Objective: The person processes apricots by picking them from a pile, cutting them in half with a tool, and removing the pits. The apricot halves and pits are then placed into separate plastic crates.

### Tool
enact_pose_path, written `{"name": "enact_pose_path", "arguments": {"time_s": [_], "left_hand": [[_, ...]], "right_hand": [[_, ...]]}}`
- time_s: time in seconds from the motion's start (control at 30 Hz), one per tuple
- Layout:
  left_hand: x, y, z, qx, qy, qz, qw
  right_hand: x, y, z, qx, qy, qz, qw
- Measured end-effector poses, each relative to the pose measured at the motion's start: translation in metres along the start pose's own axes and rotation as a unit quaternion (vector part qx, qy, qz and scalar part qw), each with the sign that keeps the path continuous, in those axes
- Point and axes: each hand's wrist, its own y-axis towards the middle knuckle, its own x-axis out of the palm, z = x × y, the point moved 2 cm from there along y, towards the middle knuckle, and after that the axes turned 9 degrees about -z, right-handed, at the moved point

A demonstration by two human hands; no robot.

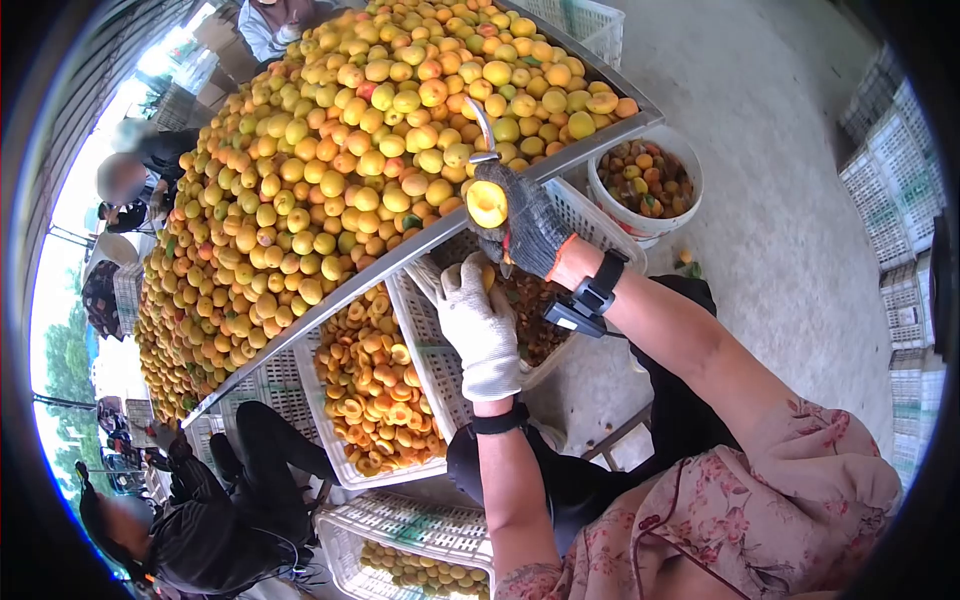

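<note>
My right hand [520, 215], in a dark grey knit glove with an orange cuff, is closed around a curved knife [483, 130] and a halved apricot [486, 204], its cut face showing. My left hand [475, 315], in a white glove, is just below it with fingers curled around a yellow-orange piece [488, 277], mostly hidden. Beyond both hands whole apricots [330, 150] are heaped on a metal-edged table [375, 272]. A white crate [440, 370] of halved apricots [370, 390] stands left of my left hand; another crate [590, 215] holds dark scraps beneath my hands.
A white bucket [695, 200] of discarded fruit stands at right. Stacked crates [900, 190] line the far right. Below is a crate [400, 525] with small fruit. A person in black [220, 530] sits at lower left; other people [155, 175] are across the table.
</note>
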Motion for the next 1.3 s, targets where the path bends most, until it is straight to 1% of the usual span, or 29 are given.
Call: {"name": "enact_pose_path", "arguments": {"time_s": [0.07,0.1,0.13,0.17,0.2,0.27,0.33,0.4,0.47,0.53,0.6,0.63,0.67,0.7,0.73,0.8,0.83,0.87,0.9,0.93,0.97,1.0,1.07,1.1,1.13,1.2,1.23,1.27,1.3], "left_hand": [[0.001,0.000,0.000,-0.008,-0.014,0.018,1.000],[0.004,-0.003,-0.006,-0.093,-0.216,0.014,0.972],[0.007,-0.006,-0.011,-0.173,-0.408,0.009,0.897],[0.003,-0.008,-0.012,-0.158,-0.397,0.011,0.904],[-0.002,-0.007,-0.009,-0.158,-0.396,0.014,0.904],[-0.011,-0.006,0.000,-0.134,-0.456,0.042,0.879],[-0.009,-0.003,0.001,-0.056,-0.359,0.102,0.926],[-0.012,-0.002,0.000,-0.047,-0.300,0.091,0.948],[-0.012,-0.003,-0.006,-0.050,-0.296,0.074,0.951],[-0.013,-0.003,-0.006,-0.052,-0.292,0.056,0.953],[-0.015,-0.005,-0.003,-0.107,-0.354,0.064,0.927],[-0.017,-0.006,0.000,-0.109,-0.355,0.064,0.926],[-0.019,-0.007,0.001,-0.126,-0.405,0.075,0.902],[-0.020,-0.009,0.001,-0.142,-0.454,0.086,0.875],[-0.021,-0.009,0.000,-0.145,-0.454,0.087,0.875],[-0.022,-0.009,-0.008,-0.262,-0.549,0.087,0.789],[-0.022,-0.009,-0.012,-0.269,-0.573,0.098,0.768],[-0.023,-0.009,-0.013,-0.269,-0.574,0.101,0.767],[-0.025,-0.011,-0.015,-0.295,-0.577,0.086,0.757],[-0.027,-0.014,-0.017,-0.321,-0.578,0.073,0.746],[-0.030,-0.016,-0.017,-0.336,-0.564,0.063,0.752],[-0.029,-0.022,-0.021,-0.329,-0.542,0.063,0.771],[-0.030,-0.028,-0.029,-0.338,-0.673,0.048,0.656],[-0.025,-0.036,-0.039,-0.342,-0.696,0.052,0.630],[-0.027,-0.041,-0.046,-0.344,-0.695,0.059,0.629],[-0.028,-0.046,-0.056,-0.344,-0.755,0.044,0.557],[-0.028,-0.047,-0.060,-0.306,-0.779,0.046,0.545],[-0.024,-0.051,-0.065,-0.302,-0.777,0.059,0.549],[-0.025,-0.052,-0.066,-0.297,-0.785,0.062,0.540]], "right_hand": [[0.001,-0.003,-0.001,0.009,-0.010,-0.009,1.000],[-0.001,-0.002,0.001,0.008,0.011,-0.002,1.000],[-0.002,-0.001,0.004,0.008,0.032,0.006,0.999],[-0.004,-0.003,0.007,-0.028,-0.032,0.029,0.999],[0.001,-0.005,0.009,-0.027,-0.033,0.025,0.999],[0.008,-0.010,0.009,-0.001,-0.114,0.085,0.990],[0.006,-0.014,0.016,0.024,-0.130,0.056,0.990],[0.002,-0.010,0.029,-0.071,-0.111,0.016,0.991],[-0.003,-0.009,0.032,-0.081,-0.144,-0.009,0.986],[0.003,-0.013,0.031,-0.112,-0.227,-0.035,0.967],[-0.002,-0.013,0.034,-0.122,-0.265,-0.047,0.955],[0.000,-0.016,0.034,-0.138,-0.332,-0.052,0.932],[0.001,-0.019,0.035,-0.152,-0.397,-0.057,0.903],[0.000,-0.018,0.039,-0.144,-0.384,-0.062,0.910],[-0.001,-0.019,0.042,-0.141,-0.384,-0.063,0.910],[0.001,-0.022,0.043,-0.178,-0.433,-0.075,0.880],[0.002,-0.023,0.043,-0.183,-0.444,-0.078,0.874],[0.003,-0.023,0.043,-0.182,-0.445,-0.081,0.873],[0.005,-0.022,0.044,-0.125,-0.326,-0.075,0.934],[0.012,-0.024,0.044,-0.064,-0.199,-0.067,0.976],[0.020,-0.027,0.040,-0.039,-0.135,-0.048,0.989],[0.013,-0.019,0.040,-0.054,-0.114,-0.119,0.985],[0.032,-0.027,0.027,-0.012,-0.111,-0.114,0.987],[0.047,-0.028,0.032,-0.039,-0.107,-0.019,0.993],[0.063,-0.028,0.037,-0.033,-0.108,-0.023,0.993],[0.089,-0.026,0.050,-0.038,-0.213,-0.079,0.973],[0.094,-0.010,0.061,-0.054,-0.413,-0.145,0.898],[0.100,0.009,0.077,-0.105,-0.498,-0.185,0.840],[0.107,0.009,0.078,-0.190,-0.546,-0.188,0.794]]}}
